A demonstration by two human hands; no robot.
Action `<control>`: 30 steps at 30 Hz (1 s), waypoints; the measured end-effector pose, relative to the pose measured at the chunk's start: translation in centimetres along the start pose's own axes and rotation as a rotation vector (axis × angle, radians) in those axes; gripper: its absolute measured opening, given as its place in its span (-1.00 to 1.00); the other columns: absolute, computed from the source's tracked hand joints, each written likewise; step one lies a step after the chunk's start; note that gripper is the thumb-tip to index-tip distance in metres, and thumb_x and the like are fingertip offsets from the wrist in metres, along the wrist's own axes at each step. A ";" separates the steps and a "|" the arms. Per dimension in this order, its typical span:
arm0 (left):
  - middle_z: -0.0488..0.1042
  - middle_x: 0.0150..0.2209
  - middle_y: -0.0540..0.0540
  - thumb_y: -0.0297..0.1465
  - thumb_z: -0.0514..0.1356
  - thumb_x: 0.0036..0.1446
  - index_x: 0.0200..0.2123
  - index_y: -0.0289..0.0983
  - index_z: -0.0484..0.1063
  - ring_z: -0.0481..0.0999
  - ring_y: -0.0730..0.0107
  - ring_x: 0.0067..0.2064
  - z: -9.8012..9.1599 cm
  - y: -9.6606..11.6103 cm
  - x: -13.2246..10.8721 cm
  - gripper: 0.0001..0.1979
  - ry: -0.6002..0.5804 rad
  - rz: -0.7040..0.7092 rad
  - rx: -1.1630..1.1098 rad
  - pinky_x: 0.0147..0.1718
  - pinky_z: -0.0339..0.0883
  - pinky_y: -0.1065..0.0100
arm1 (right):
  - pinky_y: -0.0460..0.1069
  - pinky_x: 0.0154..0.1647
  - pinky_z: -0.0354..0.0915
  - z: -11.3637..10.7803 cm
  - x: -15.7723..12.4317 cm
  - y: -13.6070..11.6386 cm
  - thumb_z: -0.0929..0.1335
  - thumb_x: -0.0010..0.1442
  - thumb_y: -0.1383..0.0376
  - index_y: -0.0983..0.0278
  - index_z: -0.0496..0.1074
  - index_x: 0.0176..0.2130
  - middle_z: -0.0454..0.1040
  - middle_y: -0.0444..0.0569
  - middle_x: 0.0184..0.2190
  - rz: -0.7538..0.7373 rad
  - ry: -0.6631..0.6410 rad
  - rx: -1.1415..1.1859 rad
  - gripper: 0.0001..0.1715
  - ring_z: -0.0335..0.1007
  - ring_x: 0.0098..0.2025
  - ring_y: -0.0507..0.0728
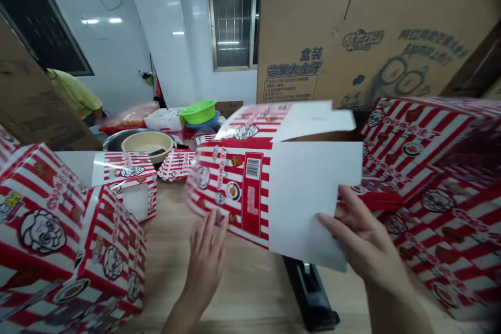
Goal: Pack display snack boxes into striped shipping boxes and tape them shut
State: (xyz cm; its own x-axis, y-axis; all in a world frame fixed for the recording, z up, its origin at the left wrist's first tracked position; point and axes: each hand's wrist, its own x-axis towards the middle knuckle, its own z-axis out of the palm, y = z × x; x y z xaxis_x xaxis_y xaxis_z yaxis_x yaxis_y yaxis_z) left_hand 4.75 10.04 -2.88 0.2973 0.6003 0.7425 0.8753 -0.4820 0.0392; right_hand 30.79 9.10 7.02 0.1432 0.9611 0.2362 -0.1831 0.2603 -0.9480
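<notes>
A red-and-white striped carton [250,188], partly unfolded with white flaps out, hangs above the wooden table [242,292] in the middle. My left hand [205,261] is flat, fingers stretched up against the carton's lower left edge. My right hand [362,240] has its fingers on the white flap [313,203] at the carton's right side, thumb behind it, gripping the flap. A barcode shows on the carton's red panel.
Folded striped cartons stand at the left [66,240] and lie piled at the right [438,182]. A black tape dispenser [311,292] lies under the carton. Bowls [147,142] and a green basin [198,110] sit behind. A big brown cardboard box [352,31] stands at the back. A person in yellow [76,94] is far left.
</notes>
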 end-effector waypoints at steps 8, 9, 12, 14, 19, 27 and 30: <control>-0.19 0.28 -0.18 -0.55 0.24 -0.02 0.14 -0.15 0.06 -0.06 0.10 0.25 -4.3 1.6 7.1 -0.33 0.336 0.335 -0.027 0.12 0.03 -0.02 | 0.08 0.13 0.15 4.2 -1.3 -0.5 0.17 0.14 0.50 0.05 0.23 0.09 0.31 -0.20 0.05 -0.435 -0.382 -0.679 -0.41 0.25 0.07 0.09; -0.09 0.25 -0.16 -0.57 0.22 -0.01 0.05 -0.16 0.18 0.01 0.13 0.23 -4.8 1.4 7.4 -0.45 0.312 0.371 -0.033 0.12 0.06 -0.01 | 0.07 0.13 0.15 4.7 -1.6 0.1 0.15 0.14 0.52 0.05 0.20 0.11 0.29 -0.21 0.07 -0.437 -0.406 -0.696 -0.39 0.24 0.08 0.08; 0.25 0.02 -0.13 -0.57 0.16 0.04 -0.16 -0.19 0.34 0.30 0.27 0.05 -5.2 0.0 6.6 -0.71 0.249 0.285 -0.162 -0.02 0.31 0.16 | 0.06 0.14 0.15 5.4 -3.0 2.4 0.12 0.15 0.53 0.03 0.16 0.13 0.24 -0.20 0.10 -0.390 -0.481 -0.721 -0.36 0.19 0.11 0.07; 0.35 -0.14 -0.11 -0.54 0.14 0.06 -0.17 -0.20 0.33 0.42 0.37 -0.11 -5.0 -1.0 4.9 -0.75 0.238 0.053 -0.281 -0.19 0.42 0.32 | 0.08 0.15 0.12 5.4 -4.0 3.6 0.12 0.17 0.51 0.00 0.15 0.13 0.21 -0.20 0.12 -0.315 -0.575 -0.706 -0.37 0.15 0.14 0.08; 0.47 -0.27 -0.06 -0.49 0.16 0.02 -0.17 -0.21 0.33 0.50 0.37 -0.23 -5.0 -2.2 -0.9 -0.75 0.153 -0.108 -0.429 -0.27 0.46 0.37 | 0.11 0.17 0.06 5.2 -4.9 4.5 0.21 0.24 0.29 0.05 0.21 0.11 0.25 -0.11 0.12 0.029 -0.686 -0.533 -0.56 0.14 0.15 0.10; 0.49 -0.36 -0.03 -0.42 0.16 0.02 -0.36 -0.19 0.33 0.51 0.41 -0.35 -8.5 -1.4 -1.8 -0.93 0.005 -0.235 -0.456 -0.43 0.45 0.46 | 0.14 0.21 -0.11 5.4 -2.9 6.2 0.35 0.09 0.11 0.14 0.15 0.15 -0.01 0.01 0.24 0.231 -0.915 -0.432 -0.33 -0.15 0.26 0.14; 0.47 -0.40 -0.03 -0.47 0.10 0.08 -0.34 -0.19 0.34 0.49 0.45 -0.36 -10.1 -1.9 -0.7 -0.92 -0.028 -0.118 -0.465 -0.45 0.43 0.51 | 0.15 0.21 -0.12 5.8 -2.8 6.4 0.37 0.05 0.09 0.14 0.13 0.16 -0.03 0.02 0.24 0.183 -0.936 -0.468 -0.27 -0.16 0.26 0.16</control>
State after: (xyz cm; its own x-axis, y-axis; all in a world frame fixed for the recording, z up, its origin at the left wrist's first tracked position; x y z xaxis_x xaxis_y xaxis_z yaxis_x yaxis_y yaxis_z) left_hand -0.94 4.05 3.24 0.2221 0.6821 0.6967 0.6418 -0.6402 0.4221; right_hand 23.58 8.61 1.49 -0.6906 0.7223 -0.0369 0.2946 0.2344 -0.9264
